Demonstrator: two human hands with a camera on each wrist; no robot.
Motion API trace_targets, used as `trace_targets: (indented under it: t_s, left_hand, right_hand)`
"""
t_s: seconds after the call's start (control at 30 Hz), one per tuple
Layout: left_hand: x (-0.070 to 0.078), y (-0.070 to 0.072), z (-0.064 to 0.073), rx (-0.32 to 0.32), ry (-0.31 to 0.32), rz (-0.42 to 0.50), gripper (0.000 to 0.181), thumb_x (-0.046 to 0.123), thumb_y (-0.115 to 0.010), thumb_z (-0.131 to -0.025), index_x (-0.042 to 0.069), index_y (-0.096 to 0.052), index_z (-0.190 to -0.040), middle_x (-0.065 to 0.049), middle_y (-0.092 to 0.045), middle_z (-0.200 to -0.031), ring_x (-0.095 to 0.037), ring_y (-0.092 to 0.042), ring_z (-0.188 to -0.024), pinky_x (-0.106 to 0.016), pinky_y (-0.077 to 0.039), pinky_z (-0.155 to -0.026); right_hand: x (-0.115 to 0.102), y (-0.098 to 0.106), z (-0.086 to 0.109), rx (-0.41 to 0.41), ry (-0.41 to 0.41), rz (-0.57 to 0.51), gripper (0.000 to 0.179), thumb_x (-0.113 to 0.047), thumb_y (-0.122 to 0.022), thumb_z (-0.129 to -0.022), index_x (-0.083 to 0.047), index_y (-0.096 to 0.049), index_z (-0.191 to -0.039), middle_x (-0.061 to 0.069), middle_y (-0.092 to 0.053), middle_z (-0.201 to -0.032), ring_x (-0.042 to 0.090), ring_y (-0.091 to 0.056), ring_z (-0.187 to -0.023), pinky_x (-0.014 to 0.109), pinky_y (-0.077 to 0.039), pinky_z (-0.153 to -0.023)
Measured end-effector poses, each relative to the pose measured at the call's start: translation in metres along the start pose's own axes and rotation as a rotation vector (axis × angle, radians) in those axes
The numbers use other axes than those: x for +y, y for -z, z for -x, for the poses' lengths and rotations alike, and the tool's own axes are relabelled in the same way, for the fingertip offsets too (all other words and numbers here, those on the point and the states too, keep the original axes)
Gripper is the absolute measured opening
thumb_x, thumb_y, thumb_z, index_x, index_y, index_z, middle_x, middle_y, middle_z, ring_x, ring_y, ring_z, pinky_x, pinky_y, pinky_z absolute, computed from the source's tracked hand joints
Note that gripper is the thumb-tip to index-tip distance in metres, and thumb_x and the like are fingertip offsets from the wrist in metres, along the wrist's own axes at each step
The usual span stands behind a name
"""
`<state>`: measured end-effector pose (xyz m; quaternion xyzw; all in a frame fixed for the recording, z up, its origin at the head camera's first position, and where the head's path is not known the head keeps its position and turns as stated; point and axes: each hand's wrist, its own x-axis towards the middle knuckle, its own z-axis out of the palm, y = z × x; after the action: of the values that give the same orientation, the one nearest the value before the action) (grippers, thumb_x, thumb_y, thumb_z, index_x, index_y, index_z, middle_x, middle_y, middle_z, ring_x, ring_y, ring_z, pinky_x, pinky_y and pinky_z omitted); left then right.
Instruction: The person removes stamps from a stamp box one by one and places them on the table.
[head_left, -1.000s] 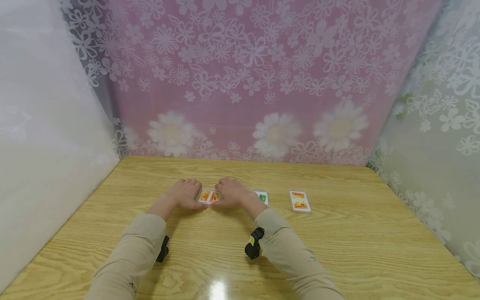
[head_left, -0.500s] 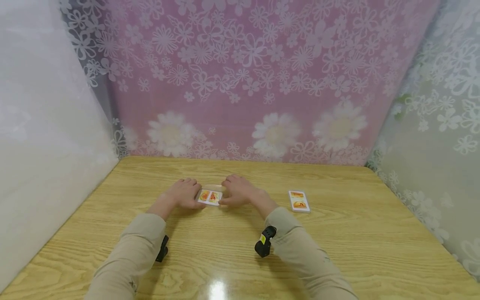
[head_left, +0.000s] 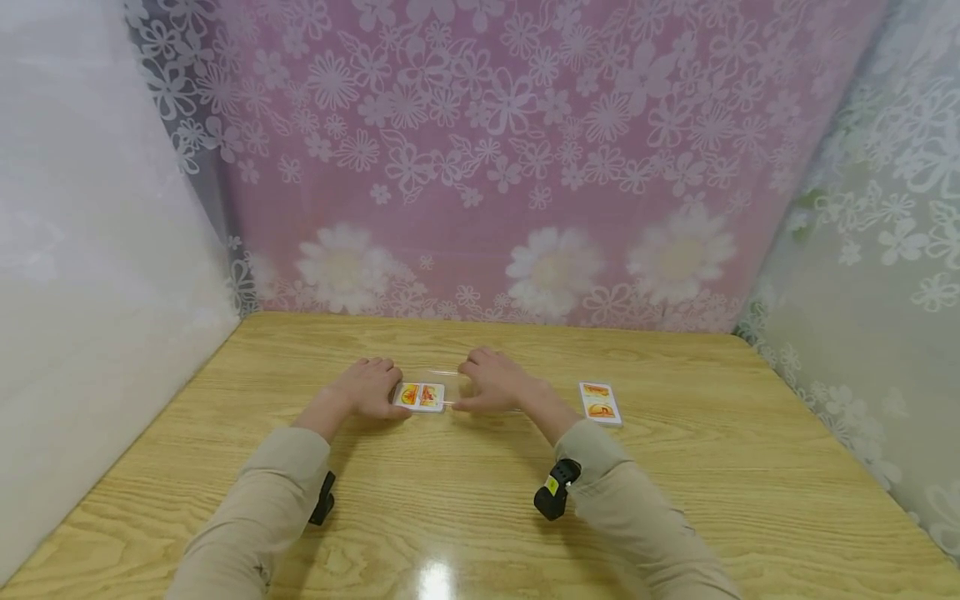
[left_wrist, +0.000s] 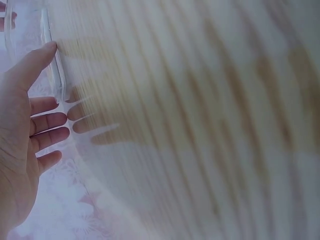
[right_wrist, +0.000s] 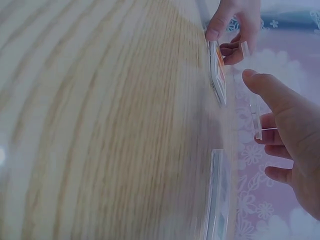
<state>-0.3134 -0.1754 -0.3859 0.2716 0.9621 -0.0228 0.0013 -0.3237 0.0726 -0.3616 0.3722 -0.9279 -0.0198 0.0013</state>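
My left hand (head_left: 366, 388) holds the left end of a flat case of cards (head_left: 422, 397) with orange pictures, lying on the table. Thumb and fingers grip its opposite edges. In my right hand (head_left: 491, 382) is a clear plastic lid (right_wrist: 254, 107), pinched between thumb and fingertips. The right wrist view shows this lid raised above the card case (right_wrist: 218, 72), apart from it. A second case (right_wrist: 218, 192) lies on the table below my right hand; in the head view that hand and forearm mostly hide it.
Farther right on the wooden table (head_left: 690, 467) lies another case of cards (head_left: 600, 403) with orange pictures. A pink flowered curtain (head_left: 480, 167) hangs behind the table's far edge. Pale sheets (head_left: 97, 250) hang at both sides.
My right hand has moved right and lifted the clear lid off the card case. The left hand has stayed in place on the case. The green-marked case has become hidden behind my right arm.
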Motion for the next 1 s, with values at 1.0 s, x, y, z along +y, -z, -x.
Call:
trace_targets:
  t_s: [1.0]
  left_hand:
    - [0.000,0.002,0.003,-0.011,-0.009,0.008,0.059,0.053,-0.060,-0.081,0.005,-0.058,-0.115,-0.005,-0.054,-0.103,-0.024,-0.049,-0.099,-0.046,-0.037,-0.092]
  right_hand:
    - [-0.061,-0.007,0.028,-0.059,0.179,0.059,0.066,-0.063,-0.056,-0.080,-0.012,-0.058,-0.122,-0.001,-0.052,-0.115,0.017,-0.043,-0.112,0.035,-0.035,-0.093]
